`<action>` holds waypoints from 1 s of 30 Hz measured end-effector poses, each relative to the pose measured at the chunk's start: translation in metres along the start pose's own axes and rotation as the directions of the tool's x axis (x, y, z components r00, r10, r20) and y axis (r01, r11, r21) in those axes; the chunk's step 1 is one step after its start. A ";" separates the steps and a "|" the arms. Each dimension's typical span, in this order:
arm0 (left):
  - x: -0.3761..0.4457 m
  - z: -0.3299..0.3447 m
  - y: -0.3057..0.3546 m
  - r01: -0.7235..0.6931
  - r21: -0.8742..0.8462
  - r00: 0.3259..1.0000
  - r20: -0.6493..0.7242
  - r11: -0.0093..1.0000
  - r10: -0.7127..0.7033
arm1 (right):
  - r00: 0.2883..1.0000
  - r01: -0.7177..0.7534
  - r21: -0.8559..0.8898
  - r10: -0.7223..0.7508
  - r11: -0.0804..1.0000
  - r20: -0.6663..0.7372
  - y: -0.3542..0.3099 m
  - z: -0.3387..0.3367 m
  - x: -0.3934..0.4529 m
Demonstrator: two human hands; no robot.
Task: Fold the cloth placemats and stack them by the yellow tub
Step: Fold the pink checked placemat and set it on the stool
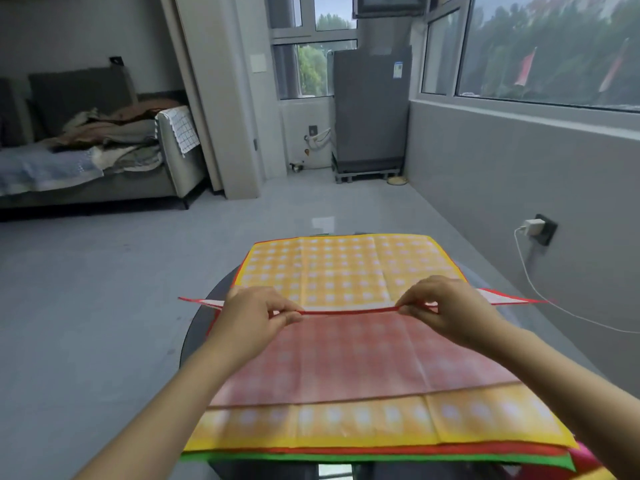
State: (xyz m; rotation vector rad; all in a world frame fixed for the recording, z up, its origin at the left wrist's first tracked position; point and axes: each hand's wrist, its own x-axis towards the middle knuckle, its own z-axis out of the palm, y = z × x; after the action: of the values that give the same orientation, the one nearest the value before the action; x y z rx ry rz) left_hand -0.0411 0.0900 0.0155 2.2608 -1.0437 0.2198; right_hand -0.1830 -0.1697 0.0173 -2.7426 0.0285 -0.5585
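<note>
1. Red-and-white checked cloth placemat (360, 355), edged in red, lies on top of a pile of placemats on a dark round worktop (197, 327); its far edge is lifted off the pile and held taut between two hands.
2. Left hand (254, 315) pinches that raised red edge between thumb and curled fingers, left of the cloth's middle.
3. Right hand (446, 306) pinches the same edge in the same way, right of the middle; the two corners of the edge stick out sideways past both hands.
4. Directly beneath sits a yellow-and-white checked cloth placemat (346, 268), spread flat, showing both beyond the lifted edge and as a strip along the near side of the pile.
5. Under it, thin edges of a further red placemat (415, 450) and a green placemat (311, 458) peek out along the near side of the worktop.
6. Behind the worktop, a grey tiled floor (104, 271) runs to a grey sofa (104, 161) heaped with clothes and blankets at far left.
7. A grey cabinet-like appliance (370, 109) stands on a low frame under the far window.
8. On the right wall, a white charger (533, 226) sits in a dark socket, its white cable (540, 296) trailing down toward the floor.
</note>
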 end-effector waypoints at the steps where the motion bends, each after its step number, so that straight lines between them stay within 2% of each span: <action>1: -0.008 0.003 0.000 0.013 0.040 1.000 0.011 0.999 -0.014 | 1.000 -0.007 0.008 0.006 1.000 0.026 0.000 0.004 -0.006; 6: -0.037 0.022 -0.008 0.055 0.130 0.991 0.115 0.990 -0.070 | 0.984 -0.057 0.033 0.050 0.998 0.168 -0.001 0.022 -0.027; 9: -0.049 0.033 -0.016 0.058 0.141 0.969 0.231 0.988 -0.089 | 0.963 -0.084 0.028 0.074 0.996 0.258 0.002 0.029 -0.031; 14: -0.057 0.040 -0.023 0.159 0.026 0.926 0.343 0.987 -0.158 | 0.919 -0.124 0.041 0.099 0.991 0.381 0.007 0.038 -0.037; 17: -0.059 0.040 -0.024 0.198 -0.016 0.909 0.377 0.980 -0.177 | 0.907 -0.124 0.044 0.095 0.991 0.409 0.009 0.041 -0.039; 30: -0.049 0.035 -0.018 0.182 0.056 0.852 0.489 0.982 -0.186 | 0.877 -0.033 0.027 0.016 0.999 0.480 0.008 0.047 -0.037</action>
State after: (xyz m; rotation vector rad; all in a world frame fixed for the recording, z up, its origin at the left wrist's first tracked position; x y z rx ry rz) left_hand -0.0646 0.1083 -0.0405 2.4677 -1.0553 -0.4644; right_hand -0.1987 -0.1583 -0.0400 -2.7619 -0.0666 0.1424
